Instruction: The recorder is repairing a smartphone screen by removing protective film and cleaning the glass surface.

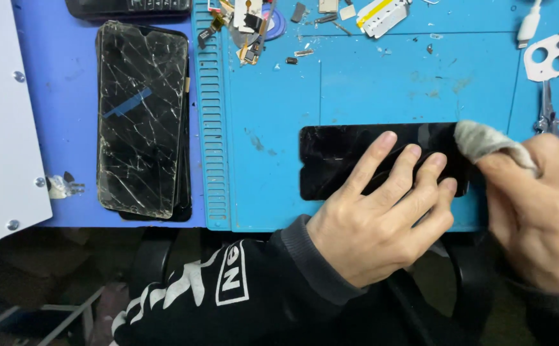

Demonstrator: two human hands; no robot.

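A black phone screen [337,160] lies flat on the blue work mat [369,90] near the front edge. My left hand [382,211] rests on it with fingers spread flat, pressing it down. My right hand [539,205] is at the screen's right end, closed around a small grey cloth [484,141] that touches the glass.
A phone with shattered glass [141,118] lies to the left on the blue table. Small parts and flex cables [254,29] are scattered at the mat's back. A camera bezel [549,57], tweezers and scissors [549,109] lie at the right. A white panel [0,115] sits far left.
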